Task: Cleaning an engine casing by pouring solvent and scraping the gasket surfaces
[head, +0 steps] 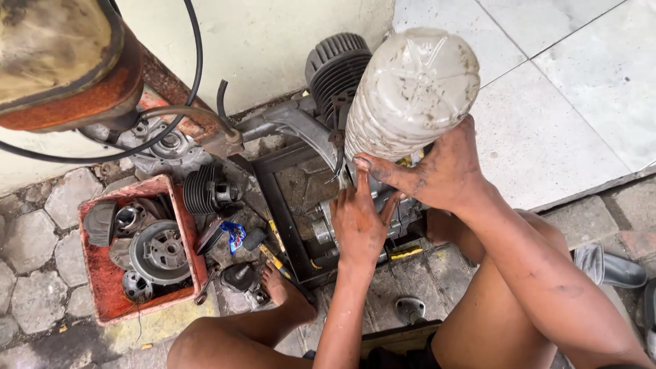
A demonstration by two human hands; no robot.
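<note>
pouring step, looks underway: right hand (437, 171) grips a grimy plastic bottle (410, 89), upended, its mouth low over the engine block (362, 219) that sits in a dark metal frame (280, 205) on the paving. fingers clenched round the bottle's lower part. left hand (357, 222) lies flat on the block just under the bottle's mouth, fingers (361, 184) stretched out, grasping nothing, likely steadying or guiding. next move needs the bottle kept steady over the opening; opening itself hidden. both forearms reach forward between bent knees. red parts tray (102, 287) left, well apart.
</note>
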